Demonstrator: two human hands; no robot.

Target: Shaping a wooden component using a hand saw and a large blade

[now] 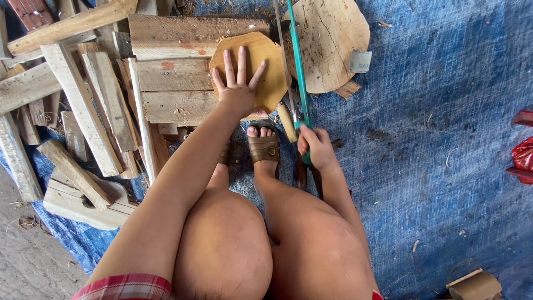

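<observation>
- At the far left lies a heap of rough wooden offcuts (83, 105), planks and battens crossing one another at angles; a near-left piece with a curved cut-out (78, 203) rests on the blue tarpaulin (444, 166) that covers the ground; bare dirt shows at the near-left corner.
- Just right of the heap, a few wide weathered boards (172, 78) lie stacked flat, one behind another, with their long sides running left to right.
- My left hand (239, 89) lies open, fingers spread, palm pressed flat on a small yellowish wooden board with clipped corners (266, 61); that board sits on the right end of the stacked boards, its right edge hanging past them.
- Below the board my foot in a brown sandal (264, 147) stands on the tarpaulin, toes pointing far; my bare knees fill the near middle.
- My right hand (313, 145) is closed around the handle of a green-framed saw (297, 61); the frame runs far and slightly left from my fist, along the right edge of the clipped board.
- Right of the saw, a larger pale round wooden slab (330, 41) lies flat; a piece of sandpaper (361, 61) sits at its right rim.
- At the far right edge something red (522, 153) lies on the tarpaulin; near right, a small wood block (474, 284).
</observation>
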